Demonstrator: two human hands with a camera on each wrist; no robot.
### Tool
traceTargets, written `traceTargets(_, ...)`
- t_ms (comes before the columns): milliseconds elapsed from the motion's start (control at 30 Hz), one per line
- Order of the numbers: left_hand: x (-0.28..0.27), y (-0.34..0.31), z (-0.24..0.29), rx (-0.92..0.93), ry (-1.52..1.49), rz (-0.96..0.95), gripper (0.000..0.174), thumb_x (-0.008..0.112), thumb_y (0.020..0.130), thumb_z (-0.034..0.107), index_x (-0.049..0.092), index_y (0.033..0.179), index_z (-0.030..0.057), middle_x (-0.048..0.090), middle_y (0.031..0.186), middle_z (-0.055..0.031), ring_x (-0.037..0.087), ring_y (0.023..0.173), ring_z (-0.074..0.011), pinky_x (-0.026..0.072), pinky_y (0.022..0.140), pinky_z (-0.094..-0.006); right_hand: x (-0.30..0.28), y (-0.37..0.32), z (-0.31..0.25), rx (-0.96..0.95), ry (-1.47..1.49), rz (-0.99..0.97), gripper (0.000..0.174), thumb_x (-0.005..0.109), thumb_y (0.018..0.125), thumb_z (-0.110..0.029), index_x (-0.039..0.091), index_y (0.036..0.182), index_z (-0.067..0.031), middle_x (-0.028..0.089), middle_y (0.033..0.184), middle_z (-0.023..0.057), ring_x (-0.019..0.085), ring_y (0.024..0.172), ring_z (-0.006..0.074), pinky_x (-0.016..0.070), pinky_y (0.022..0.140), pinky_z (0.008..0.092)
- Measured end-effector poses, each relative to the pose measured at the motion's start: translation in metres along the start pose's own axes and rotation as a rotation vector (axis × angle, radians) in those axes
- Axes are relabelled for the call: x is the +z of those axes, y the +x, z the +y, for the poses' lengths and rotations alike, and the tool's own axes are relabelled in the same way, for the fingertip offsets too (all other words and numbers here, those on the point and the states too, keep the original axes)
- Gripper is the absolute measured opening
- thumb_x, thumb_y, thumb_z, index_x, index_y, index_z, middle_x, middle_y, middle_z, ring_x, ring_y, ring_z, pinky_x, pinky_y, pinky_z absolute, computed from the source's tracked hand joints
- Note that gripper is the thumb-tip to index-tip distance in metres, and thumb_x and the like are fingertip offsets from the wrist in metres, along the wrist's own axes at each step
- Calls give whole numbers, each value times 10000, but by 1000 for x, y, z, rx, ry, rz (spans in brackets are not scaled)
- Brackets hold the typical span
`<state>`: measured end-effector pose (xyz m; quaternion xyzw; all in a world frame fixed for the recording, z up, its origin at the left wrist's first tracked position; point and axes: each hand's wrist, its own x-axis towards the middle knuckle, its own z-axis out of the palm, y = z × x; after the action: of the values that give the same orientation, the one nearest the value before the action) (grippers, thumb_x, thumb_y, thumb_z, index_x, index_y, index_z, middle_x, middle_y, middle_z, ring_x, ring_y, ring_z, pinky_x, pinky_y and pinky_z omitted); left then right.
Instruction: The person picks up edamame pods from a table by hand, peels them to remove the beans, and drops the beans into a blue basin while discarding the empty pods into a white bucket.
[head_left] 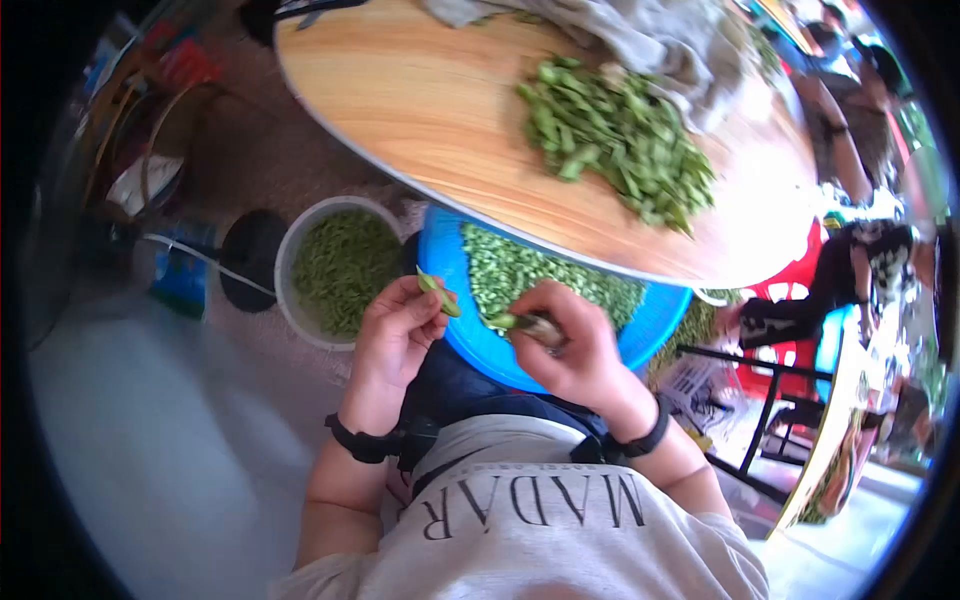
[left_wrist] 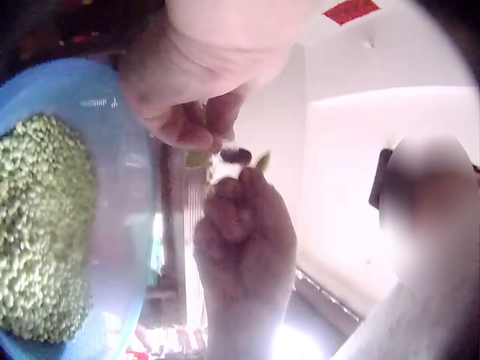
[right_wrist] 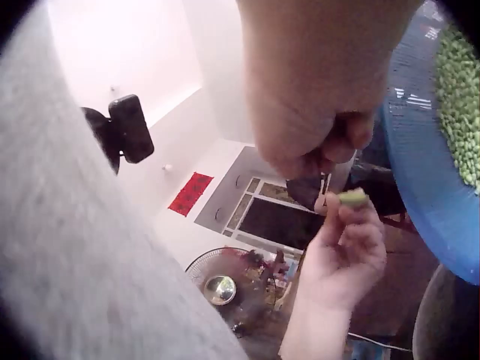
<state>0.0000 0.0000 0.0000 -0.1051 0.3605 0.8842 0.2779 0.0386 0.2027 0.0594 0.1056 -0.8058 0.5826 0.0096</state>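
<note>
In the head view my left hand (head_left: 395,335) pinches a green pod (head_left: 440,295) between thumb and fingers. My right hand (head_left: 575,345), slightly blurred, curls round another green pod (head_left: 507,321) and a pale-brown thing that I cannot identify. A small gap separates the hands, over the near edge of a blue basin (head_left: 455,340) holding shelled green beans (head_left: 490,270). In the left wrist view a pod (left_wrist: 197,158) shows under my left hand (left_wrist: 210,67). My left hand (right_wrist: 346,259) holds its pod (right_wrist: 354,198) upright in the right wrist view, below my right hand (right_wrist: 319,97).
A round wooden table (head_left: 400,120) beyond the basin bears a heap of pods (head_left: 620,140) and a grey cloth (head_left: 650,45). Left of the basin stands a pale bucket (head_left: 290,290) of green pods. People, red chairs and another table are at the right.
</note>
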Motion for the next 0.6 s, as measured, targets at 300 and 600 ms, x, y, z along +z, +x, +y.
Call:
traceTargets(300, 92, -6, -61, -90, 302, 11, 141, 604, 824, 122, 604, 911, 11, 632, 781, -73, 604, 638, -138, 481, 563, -221, -43, -51, 39, 420, 555, 65, 197, 665, 782, -138, 543, 866, -9, 521, 635, -12, 483, 562, 69, 393, 497, 221)
traceTargets(600, 91, 11, -87, -99, 472, 121, 99, 574, 827, 73, 599, 875, -10, 630, 757, -72, 604, 601, -122, 474, 526, -211, -42, -65, 56, 325, 130, 285, 207, 679, 755, -143, 557, 854, -8, 495, 579, 30, 481, 534, 92, 402, 476, 244)
